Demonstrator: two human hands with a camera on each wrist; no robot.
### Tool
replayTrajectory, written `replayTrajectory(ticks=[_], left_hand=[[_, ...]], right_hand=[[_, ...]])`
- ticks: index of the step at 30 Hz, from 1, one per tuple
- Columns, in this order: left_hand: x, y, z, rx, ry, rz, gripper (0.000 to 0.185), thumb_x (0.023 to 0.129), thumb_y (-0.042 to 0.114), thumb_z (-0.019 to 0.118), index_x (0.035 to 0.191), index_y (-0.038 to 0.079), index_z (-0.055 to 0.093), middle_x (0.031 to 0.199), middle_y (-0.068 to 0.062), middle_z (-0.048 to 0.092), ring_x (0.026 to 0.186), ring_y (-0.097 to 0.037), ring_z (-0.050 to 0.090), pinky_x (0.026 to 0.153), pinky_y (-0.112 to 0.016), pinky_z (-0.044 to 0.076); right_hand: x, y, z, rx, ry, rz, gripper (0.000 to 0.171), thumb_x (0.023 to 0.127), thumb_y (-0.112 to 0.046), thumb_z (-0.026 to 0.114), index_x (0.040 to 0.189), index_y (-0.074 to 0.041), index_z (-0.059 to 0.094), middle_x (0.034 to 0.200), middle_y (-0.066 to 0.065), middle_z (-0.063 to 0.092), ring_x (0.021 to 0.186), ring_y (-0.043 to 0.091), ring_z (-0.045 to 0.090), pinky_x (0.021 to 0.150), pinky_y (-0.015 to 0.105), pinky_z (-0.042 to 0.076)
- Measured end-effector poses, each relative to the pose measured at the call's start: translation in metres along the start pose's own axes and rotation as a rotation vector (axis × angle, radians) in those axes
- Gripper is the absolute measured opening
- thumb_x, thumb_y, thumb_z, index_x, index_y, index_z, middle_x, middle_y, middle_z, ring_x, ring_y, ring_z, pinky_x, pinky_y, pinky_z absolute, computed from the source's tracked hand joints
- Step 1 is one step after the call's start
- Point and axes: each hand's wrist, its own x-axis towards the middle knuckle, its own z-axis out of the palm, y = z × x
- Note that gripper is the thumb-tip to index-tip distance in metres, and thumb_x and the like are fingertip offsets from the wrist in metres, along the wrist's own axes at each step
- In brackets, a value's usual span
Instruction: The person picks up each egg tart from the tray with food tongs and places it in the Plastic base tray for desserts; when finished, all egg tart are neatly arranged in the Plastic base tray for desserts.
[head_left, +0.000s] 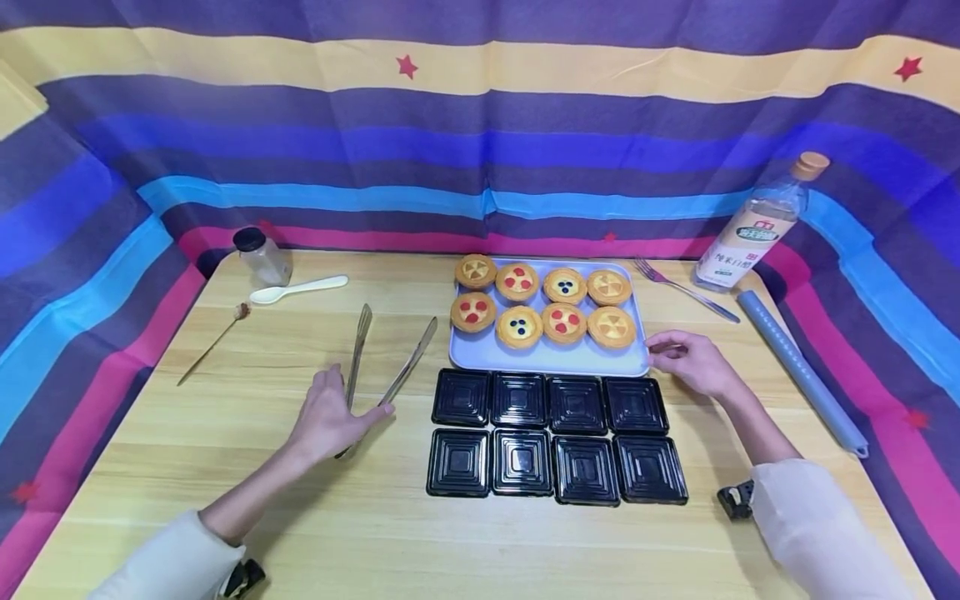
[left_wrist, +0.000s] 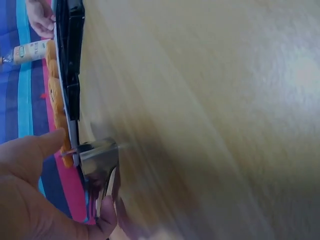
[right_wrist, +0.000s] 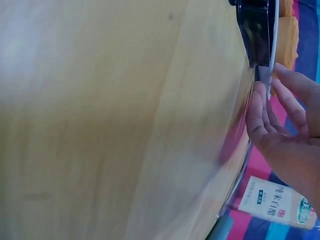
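Metal tongs (head_left: 397,379) lie on the table with their arms spread apart. Around their near end is my left hand (head_left: 330,417), its thumb stretched across one arm and the fingers beside the other. The left wrist view shows the bent metal end (left_wrist: 100,157) between thumb and fingers. My right hand (head_left: 692,358) pinches the near right corner of a white tray (head_left: 517,360), with fingertips on both sides of its rim in the right wrist view. Several egg tarts (head_left: 566,323) with red, blue or yellow toppings sit on the tray in two rows.
Several black square plastic trays (head_left: 521,462) stand in two rows before the white tray. A jar (head_left: 266,260), a white spoon (head_left: 300,288) and a thin stick (head_left: 208,350) lie left. To the right are a fork (head_left: 690,292), a bottle (head_left: 753,229) and a grey-blue tube (head_left: 802,371).
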Motion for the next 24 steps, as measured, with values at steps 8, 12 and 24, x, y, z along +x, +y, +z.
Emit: replayTrajectory(ticks=[8,12,24], left_hand=[[0.001,-0.001,0.011,0.007,0.039,0.026,0.096,0.079,0.046,0.072,0.135,-0.020,0.027,0.118,-0.034,0.044,0.093,-0.040,0.054,0.078,-0.048,0.053],[0.002,0.001,0.014,0.013,0.061,0.029,0.090,0.079,0.043,0.073,0.129,-0.020,0.033,0.109,-0.030,0.047,0.079,-0.030,0.053,0.061,-0.036,0.051],[-0.004,0.000,0.008,-0.028,0.085,0.029,0.076,0.085,0.031,0.069,0.128,-0.022,0.035,0.108,-0.032,0.050,0.077,-0.032,0.056,0.063,-0.039,0.053]], right_hand=[[0.006,-0.002,0.005,0.022,-0.036,0.043,0.033,0.084,-0.009,0.070,0.110,0.010,0.062,0.094,0.022,0.067,0.073,-0.001,0.057,0.064,0.018,0.049],[0.007,-0.002,0.005,0.003,-0.040,0.081,0.034,0.084,-0.011,0.070,0.111,0.008,0.062,0.091,0.018,0.068,0.072,0.002,0.058,0.063,0.020,0.049],[0.008,-0.002,0.006,-0.024,-0.045,0.124,0.034,0.083,-0.010,0.069,0.112,0.005,0.061,0.087,0.012,0.068,0.071,0.005,0.058,0.061,0.021,0.047]])
